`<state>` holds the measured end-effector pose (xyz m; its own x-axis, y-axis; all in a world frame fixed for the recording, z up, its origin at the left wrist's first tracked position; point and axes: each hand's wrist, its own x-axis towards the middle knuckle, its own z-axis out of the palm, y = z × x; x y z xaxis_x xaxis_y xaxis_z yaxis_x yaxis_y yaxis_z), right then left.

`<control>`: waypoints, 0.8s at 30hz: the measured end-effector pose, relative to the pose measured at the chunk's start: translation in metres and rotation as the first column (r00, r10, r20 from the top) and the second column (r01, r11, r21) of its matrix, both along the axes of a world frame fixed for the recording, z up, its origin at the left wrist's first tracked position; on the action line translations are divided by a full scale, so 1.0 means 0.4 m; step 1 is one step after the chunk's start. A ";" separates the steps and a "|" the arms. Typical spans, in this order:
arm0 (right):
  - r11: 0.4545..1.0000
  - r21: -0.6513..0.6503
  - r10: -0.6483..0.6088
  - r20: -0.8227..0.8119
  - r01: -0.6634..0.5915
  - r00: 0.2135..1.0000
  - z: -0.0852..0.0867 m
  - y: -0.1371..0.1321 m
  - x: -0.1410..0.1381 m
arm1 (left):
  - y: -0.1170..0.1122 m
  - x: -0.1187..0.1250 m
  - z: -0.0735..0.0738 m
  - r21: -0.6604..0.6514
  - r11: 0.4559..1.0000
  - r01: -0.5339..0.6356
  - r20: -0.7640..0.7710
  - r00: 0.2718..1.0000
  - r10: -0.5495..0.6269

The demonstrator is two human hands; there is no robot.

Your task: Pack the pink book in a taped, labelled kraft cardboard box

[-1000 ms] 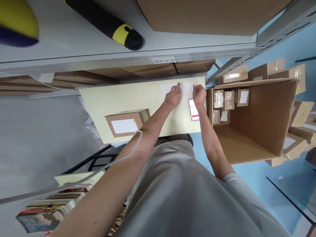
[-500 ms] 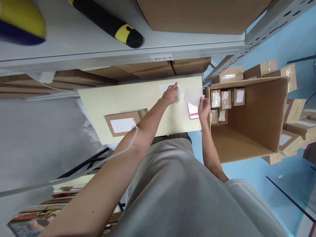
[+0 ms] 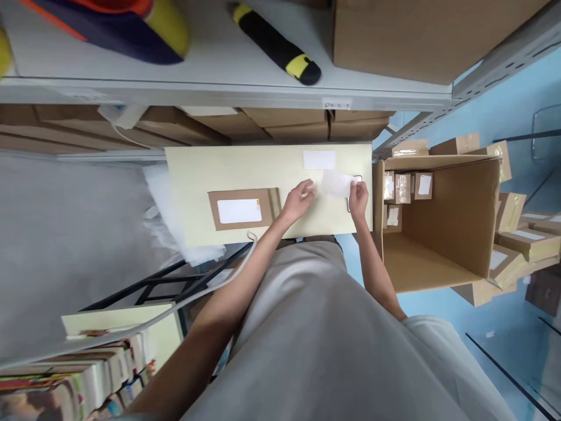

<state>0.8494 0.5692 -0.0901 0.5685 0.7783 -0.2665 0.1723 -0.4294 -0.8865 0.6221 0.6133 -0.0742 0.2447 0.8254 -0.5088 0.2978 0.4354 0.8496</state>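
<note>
My right hand (image 3: 359, 202) pinches the right edge of a white paper slip (image 3: 335, 183) above the cream tabletop (image 3: 258, 169). Partly covered by this slip and my fingers lies a flat thing with a dark rim (image 3: 349, 206), which looks like a phone. Left of the slip is my left hand (image 3: 298, 202), fingers loosely bent and apart, tips smeared by motion, nothing visible in it. A second white slip (image 3: 319, 159) lies flat near the table's back edge. To the left, a flat cardboard box (image 3: 242, 209) with a white label rests on the table.
A large open carton (image 3: 447, 216) holding several small taped boxes stands right of the table. More boxes (image 3: 528, 237) lie beyond it. Overhead, a grey shelf (image 3: 210, 88) carries a black-and-yellow cutter (image 3: 280, 49). Books (image 3: 79, 368) sit at lower left.
My left hand has left the slip near the back edge and come down towards me. The view has shifted, and the held slip now covers more of the phone-like thing.
</note>
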 end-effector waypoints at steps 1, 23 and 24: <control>0.999 0.032 0.029 0.000 -0.029 1.000 0.026 -0.007 -0.030 | -0.020 -0.020 0.023 -0.076 0.996 -0.047 0.059 0.997 0.052; 0.666 0.112 0.746 -0.101 -0.738 0.658 0.410 -0.126 -0.579 | -0.127 -0.587 0.326 -0.222 0.975 0.007 0.451 0.887 0.096; 0.628 0.108 0.777 -0.148 -0.771 0.612 0.430 -0.121 -0.588 | -0.124 -0.607 0.335 -0.199 0.980 0.021 0.437 0.897 0.069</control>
